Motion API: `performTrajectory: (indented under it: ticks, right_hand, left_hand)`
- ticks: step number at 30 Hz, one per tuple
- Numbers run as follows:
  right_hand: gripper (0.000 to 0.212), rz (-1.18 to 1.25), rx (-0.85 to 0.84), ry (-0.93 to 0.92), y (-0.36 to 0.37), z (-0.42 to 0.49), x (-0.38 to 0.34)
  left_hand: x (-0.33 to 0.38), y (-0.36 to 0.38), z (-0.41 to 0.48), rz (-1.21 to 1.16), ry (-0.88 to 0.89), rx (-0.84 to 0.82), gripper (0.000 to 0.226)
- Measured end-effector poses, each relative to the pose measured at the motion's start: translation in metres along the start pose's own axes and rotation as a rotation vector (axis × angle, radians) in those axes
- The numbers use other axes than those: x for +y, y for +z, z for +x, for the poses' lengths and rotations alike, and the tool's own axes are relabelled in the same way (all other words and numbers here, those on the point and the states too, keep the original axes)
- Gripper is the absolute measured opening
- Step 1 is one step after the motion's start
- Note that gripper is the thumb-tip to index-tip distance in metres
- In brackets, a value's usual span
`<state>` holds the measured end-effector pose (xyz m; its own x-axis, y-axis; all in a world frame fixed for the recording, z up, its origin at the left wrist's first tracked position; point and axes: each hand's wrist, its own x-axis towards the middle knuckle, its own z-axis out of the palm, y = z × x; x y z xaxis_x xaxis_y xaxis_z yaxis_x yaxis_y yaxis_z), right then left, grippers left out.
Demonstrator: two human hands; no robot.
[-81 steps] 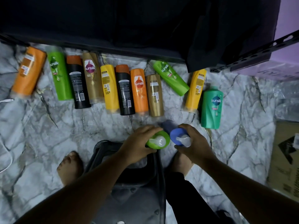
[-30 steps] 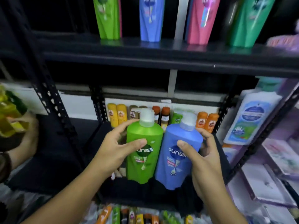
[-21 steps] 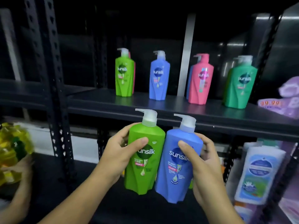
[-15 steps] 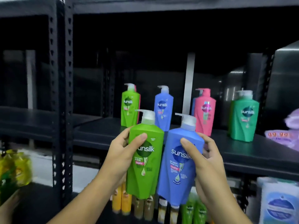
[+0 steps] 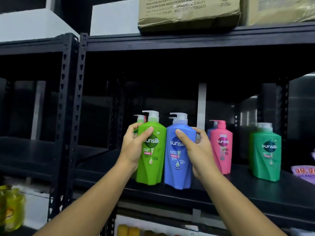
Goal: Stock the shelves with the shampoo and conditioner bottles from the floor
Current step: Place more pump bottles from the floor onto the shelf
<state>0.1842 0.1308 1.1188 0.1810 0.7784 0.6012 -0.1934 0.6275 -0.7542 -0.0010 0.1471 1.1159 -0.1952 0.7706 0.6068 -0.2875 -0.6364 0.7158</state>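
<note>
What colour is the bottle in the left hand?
The bottle is bright green; the head view shows it best.

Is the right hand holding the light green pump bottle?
No, the right hand grips the blue bottle, while the left hand grips the light green bottle.

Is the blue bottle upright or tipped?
Upright. The blue bottle, held by the right hand, has its pump on top and base down.
</note>
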Motion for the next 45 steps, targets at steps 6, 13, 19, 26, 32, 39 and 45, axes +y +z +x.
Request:
performTrajectory:
  ticks: [6,13,19,26,32,39,45]
  right_hand:
    - [0.053,-0.287,-0.082,-0.039,-0.006,0.018,0.023]
    - [0.066,-0.393,-0.318,0.117,-0.029,0.014,0.046]
    - [0.072,-0.371,-0.277,0.173,-0.032,0.034,0.068]
    - [0.064,-0.472,-0.204,0.17,-0.029,0.036,0.095]
    - [0.059,-0.525,-0.164,0.196,-0.034,0.041,0.104]
    - [0.053,-0.693,-0.144,0.22,-0.032,0.039,0.102]
    - [0.056,-0.765,-0.128,0.224,-0.031,0.039,0.101]
  left_hand:
    - [-0.028,-0.01,0.022,0.183,0.021,0.007,0.055]
    - [-0.057,-0.039,0.017,0.564,0.013,-0.302,0.107]
    - [-0.057,-0.053,0.036,0.68,-0.044,-0.185,0.098]
    - [-0.063,-0.072,0.054,0.679,-0.067,-0.075,0.097]
    - [-0.074,-0.081,0.062,0.585,-0.124,-0.015,0.108]
    - [-0.078,-0.083,0.062,0.655,-0.119,-0.01,0.077]
    - [-0.079,-0.088,0.06,0.761,-0.165,-0.063,0.071]
